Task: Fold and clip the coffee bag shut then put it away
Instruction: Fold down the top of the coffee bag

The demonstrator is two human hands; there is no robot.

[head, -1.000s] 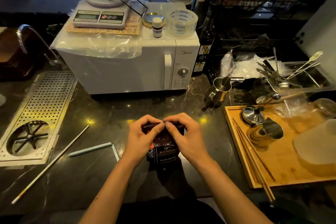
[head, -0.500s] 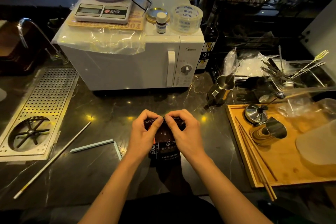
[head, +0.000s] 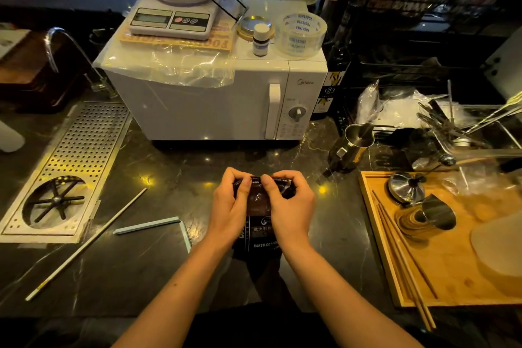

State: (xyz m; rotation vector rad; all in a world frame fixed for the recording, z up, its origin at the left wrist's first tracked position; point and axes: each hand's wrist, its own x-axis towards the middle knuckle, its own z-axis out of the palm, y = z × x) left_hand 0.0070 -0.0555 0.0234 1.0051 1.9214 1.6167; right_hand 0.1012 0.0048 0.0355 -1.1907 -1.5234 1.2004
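Observation:
A dark coffee bag point(head: 260, 223) with white lettering stands on the black stone counter in front of me. My left hand point(head: 228, 207) and my right hand point(head: 291, 206) grip its top edge from either side, thumbs meeting at the middle, and the top is bent over. A pale blue bag clip point(head: 154, 227), hinged open in an L shape, lies on the counter to the left of the bag. A long white stick point(head: 87, 243) lies diagonally further left.
A white microwave point(head: 223, 99) stands behind the bag, with a scale, tape roll and small bottle on top. A perforated metal drain tray point(head: 67, 167) lies at the left. A steel pitcher point(head: 353, 147) and a wooden tray point(head: 378, 248) with chopsticks and cups sit to the right.
Both hands have stayed on the bag's top, and the top has been folded further down. The camera has shifted slightly.

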